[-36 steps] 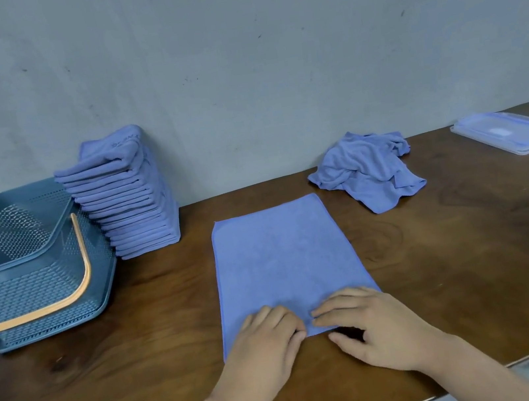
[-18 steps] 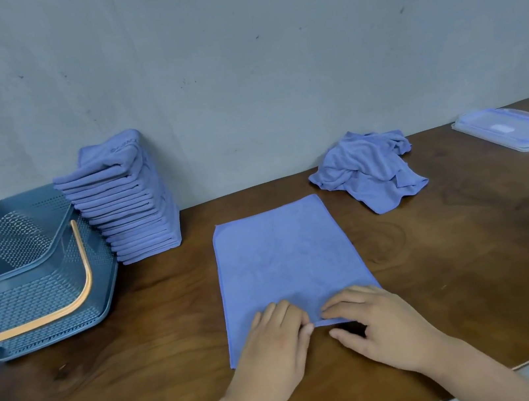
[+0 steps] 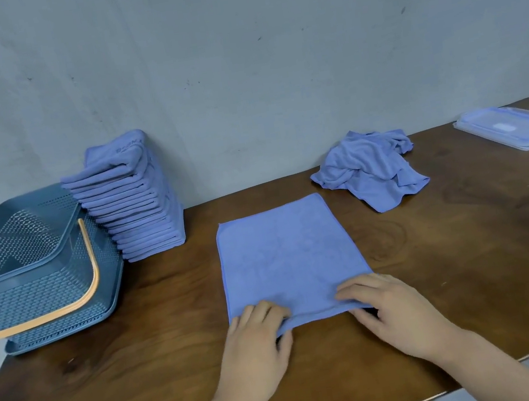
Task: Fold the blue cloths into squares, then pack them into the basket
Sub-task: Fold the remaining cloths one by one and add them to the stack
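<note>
Grip on the near hem. The left hand (image 3: 255, 338) covers the near-left corner of the flat cloth (image 3: 286, 259). Its fingers (image 3: 256, 312) lie on top and its thumb meets the hem from below, so the grip is almost closed in a pinch on the fabric. The right hand (image 3: 397, 312) does the same at the near-right corner, fingers over and thumb under the edge, with a dark gap of shadow beneath. The 2 hands are well apart, and the hem runs slightly raised between them.

The flat cloth lies spread on the brown counter (image 3: 472, 254) as a tall rectangle, its far edge toward 12 o'clock. At 1 o'clock from it, apart from it, lies a crumpled cloth (image 3: 369, 170) in a loose heap. At 10 o'clock a stack of folded cloths (image 3: 132, 207) stands against the wall (image 3: 235, 66). Just beside the stack, at 9 o'clock, sits the basket (image 3: 28, 293) — blue, perforated, with its orange handle (image 3: 89, 262) lowered along its side. At 2 o'clock, at the far right of the counter, rests a clear flat container (image 3: 510, 130).
</note>
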The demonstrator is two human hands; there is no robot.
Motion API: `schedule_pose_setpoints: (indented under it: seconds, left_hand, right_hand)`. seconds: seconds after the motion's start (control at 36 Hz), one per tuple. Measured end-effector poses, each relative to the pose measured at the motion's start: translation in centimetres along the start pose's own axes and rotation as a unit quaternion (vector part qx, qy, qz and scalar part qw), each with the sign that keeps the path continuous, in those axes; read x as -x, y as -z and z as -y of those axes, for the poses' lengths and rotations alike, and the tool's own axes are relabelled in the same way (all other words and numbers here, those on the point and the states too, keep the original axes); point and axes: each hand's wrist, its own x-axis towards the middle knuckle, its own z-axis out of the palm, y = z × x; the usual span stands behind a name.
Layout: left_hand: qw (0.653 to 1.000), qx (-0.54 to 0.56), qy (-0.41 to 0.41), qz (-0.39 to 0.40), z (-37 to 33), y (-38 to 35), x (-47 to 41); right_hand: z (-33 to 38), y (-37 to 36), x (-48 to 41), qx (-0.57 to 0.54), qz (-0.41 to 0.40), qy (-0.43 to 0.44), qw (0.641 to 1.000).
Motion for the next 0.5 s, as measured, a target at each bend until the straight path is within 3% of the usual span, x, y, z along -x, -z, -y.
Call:
schedule_pose_setpoints:
  seconds: [0.08,0.19,0.39,0.5]
  left_hand:
    - [1.000,0.006,0.024,0.003,2.3,1.1,1.5]
    - [0.996,0.042,0.074,0.010,4.8,2.9,3.6]
    - [0.963,0.209,0.168,-0.027,3.8,5.1,3.8]
    - [0.947,0.250,0.199,-0.040,2.9,5.7,4.1]
  right_hand:
    - [-1.4,1.0,1.4,-0.023,-0.031,-0.065,0.997]
    - [-1.4,2.0,2.2,-0.140,-0.050,-0.143,0.979]
    - [-0.2,3.2,2.2,-0.239,-0.065,-0.186,0.951]
    - [0.1,3.8,2.6,-0.285,-0.074,-0.201,0.934]
